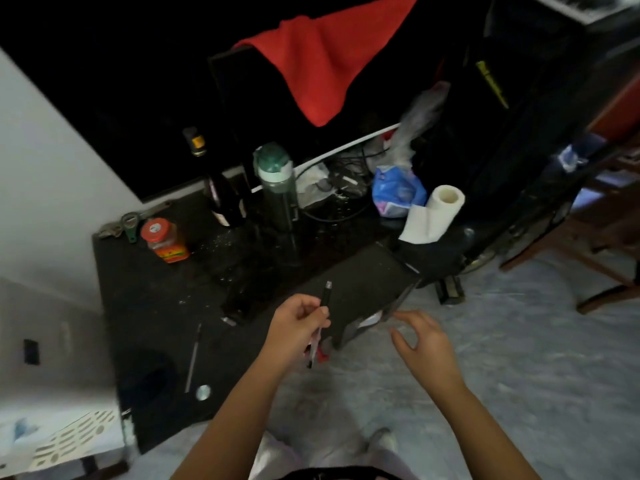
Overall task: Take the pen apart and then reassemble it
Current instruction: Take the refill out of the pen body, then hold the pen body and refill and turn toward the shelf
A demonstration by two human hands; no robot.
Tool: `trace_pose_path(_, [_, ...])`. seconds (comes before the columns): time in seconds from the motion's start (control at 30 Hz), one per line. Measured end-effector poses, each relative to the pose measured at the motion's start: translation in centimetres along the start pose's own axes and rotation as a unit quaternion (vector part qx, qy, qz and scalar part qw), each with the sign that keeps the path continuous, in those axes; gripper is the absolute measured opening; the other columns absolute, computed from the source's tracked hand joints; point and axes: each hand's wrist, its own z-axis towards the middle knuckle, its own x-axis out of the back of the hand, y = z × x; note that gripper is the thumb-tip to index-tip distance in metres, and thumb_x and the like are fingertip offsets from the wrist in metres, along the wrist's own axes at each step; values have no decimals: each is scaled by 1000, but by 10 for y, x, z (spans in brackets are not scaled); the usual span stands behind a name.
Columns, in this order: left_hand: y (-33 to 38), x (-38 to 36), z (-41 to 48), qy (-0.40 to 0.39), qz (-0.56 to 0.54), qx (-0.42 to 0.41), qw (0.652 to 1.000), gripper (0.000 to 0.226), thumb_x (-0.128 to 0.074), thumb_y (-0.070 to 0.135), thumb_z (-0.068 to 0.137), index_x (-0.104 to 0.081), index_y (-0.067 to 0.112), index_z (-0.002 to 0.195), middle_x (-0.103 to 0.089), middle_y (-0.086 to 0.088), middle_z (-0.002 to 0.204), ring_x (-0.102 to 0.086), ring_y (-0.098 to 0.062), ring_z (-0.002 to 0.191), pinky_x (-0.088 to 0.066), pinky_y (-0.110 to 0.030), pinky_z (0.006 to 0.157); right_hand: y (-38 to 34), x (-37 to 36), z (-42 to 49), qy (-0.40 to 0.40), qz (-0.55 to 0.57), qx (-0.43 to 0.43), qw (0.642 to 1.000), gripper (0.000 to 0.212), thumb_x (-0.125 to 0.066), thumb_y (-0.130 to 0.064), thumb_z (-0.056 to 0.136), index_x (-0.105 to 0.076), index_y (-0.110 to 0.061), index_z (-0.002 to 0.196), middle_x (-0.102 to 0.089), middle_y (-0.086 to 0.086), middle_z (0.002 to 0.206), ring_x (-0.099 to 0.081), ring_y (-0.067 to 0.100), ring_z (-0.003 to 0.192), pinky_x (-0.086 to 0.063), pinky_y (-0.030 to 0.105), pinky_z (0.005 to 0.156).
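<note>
Left hand (pixel 298 327) pinching the pen barrel (pixel 320 322), right hand (pixel 420 344) loose and empty — next, fetching the refill (pixel 193 358) lying left, feeding it in straight.

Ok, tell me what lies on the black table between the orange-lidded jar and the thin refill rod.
In the head view, nothing: only bare, speckled black table separates the jar from the refill rod.

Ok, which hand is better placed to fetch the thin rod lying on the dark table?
Right, probably. The left hand is closed on the pen barrel, while the right hand is open and empty. The rod lies to the left, though, so the right must cross over.
</note>
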Motion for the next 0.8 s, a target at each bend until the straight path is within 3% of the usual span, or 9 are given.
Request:
trace_pose_path(0.13, [8,-87,-4,-2,8,2,1000,13,-58,6,84,-57,17,76,-63,-2,66,-56,-23,69,-43,-28,57,59,65,4,15,-6,-20,1000,24,-66,-8,78,-64,-5,102,-65,16,103,-60,30,99,-41,28,85])
trace_pose_path(0.3, [14,-142,1,-2,12,1,1000,13,-58,5,84,-57,16,77,-62,-3,66,-57,-16,66,-44,-23,53,92,104,19,20,-8,-7,1000,23,-65,-9,79,-64,-3,102,-65,17,103,-59,30,99,-38,23,83])
trace_pose_path(0.37, [20,-154,9,5,4,-8,1000,14,-57,4,84,-56,16,77,-60,-6,69,-57,-15,66,-43,-16,45,98,111,32,17,0,0,1000,23,-64,-10,80,-64,-3,102,-64,16,102,-59,29,98,-40,26,83])
trace_pose_path(0.43, [26,-163,22,15,-5,-10,1000,13,-58,4,84,-56,15,77,-59,-7,70,-55,-15,65,-42,-20,50,104,114,49,13,4,12,1000,23,-64,-10,80,-64,-3,102,-64,15,101,-59,28,97,-42,27,81])
trace_pose_path(0.53, [36,-172,49,22,-12,-8,1000,10,-59,5,83,-57,14,80,-60,-5,73,-53,-13,65,-42,-22,55,109,116,81,1,7,21,1000,23,-64,-9,79,-64,-4,102,-64,14,101,-59,25,95,-40,20,79])
trace_pose_path(0.7, [53,-177,101,59,-48,-8,997,7,-58,7,84,-56,14,82,-61,-2,73,-55,-9,63,-41,-16,49,116,107,142,-56,-4,45,997,23,-67,-6,76,-65,-3,99,-65,14,97,-62,25,90,-36,12,76])
trace_pose_path(0.8, [61,-172,124,92,-65,1,994,6,-58,7,84,-56,11,88,-62,-1,73,-55,-9,63,-42,-18,50,119,97,177,-96,-25,52,994,25,-65,-12,78,-64,-9,103,-65,10,101,-60,20,92,-41,19,77])
